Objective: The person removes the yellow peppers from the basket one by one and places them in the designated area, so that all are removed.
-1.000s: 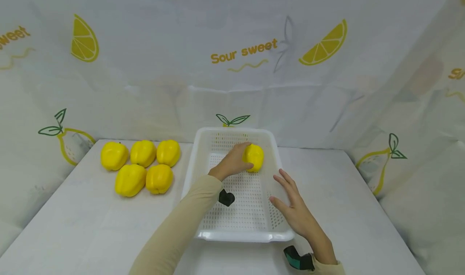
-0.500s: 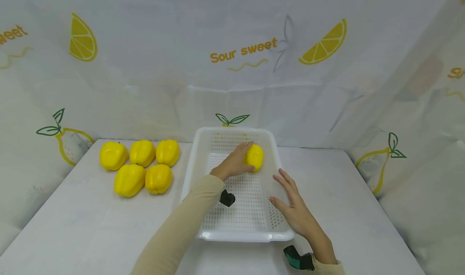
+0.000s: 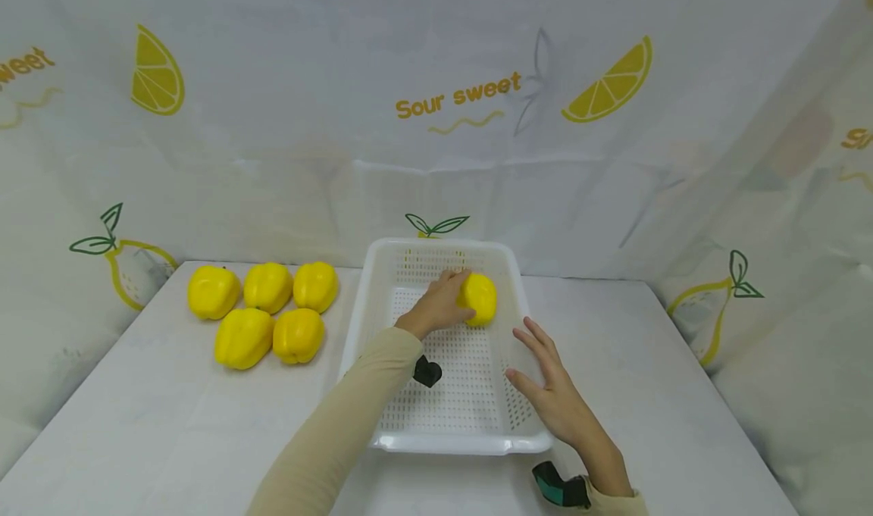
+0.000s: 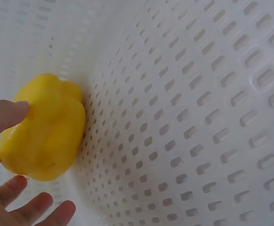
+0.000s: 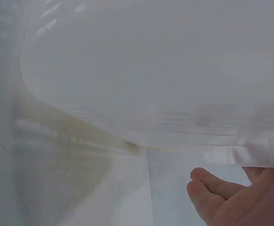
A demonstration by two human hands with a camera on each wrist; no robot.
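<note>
A yellow bell pepper (image 3: 481,301) lies inside the white plastic basket (image 3: 460,444), toward its far right part. My left hand (image 3: 439,304) reaches into the basket just left of this pepper. In the left wrist view the thumb of the left hand (image 4: 10,207) overlaps the side of the pepper (image 4: 50,129), one fingertip meets its edge, and the other fingers spread apart from it. My right hand (image 3: 555,391) is at the basket's right rim, fingers extended and spread. Seen from the right wrist, those fingers (image 5: 203,200) show below the basket's rim (image 5: 264,157).
Several more yellow bell peppers (image 3: 244,338) stand in two rows on the white table (image 3: 150,410), left of the basket. Behind the table hangs a white sheet (image 3: 286,122) printed with lemons. A black wrist device (image 3: 427,372) shows at the left sleeve.
The left hand's fingers spread and then drew in a little beside the pepper. The pepper has shifted slightly right and nearer. The right hand has stayed in place.
</note>
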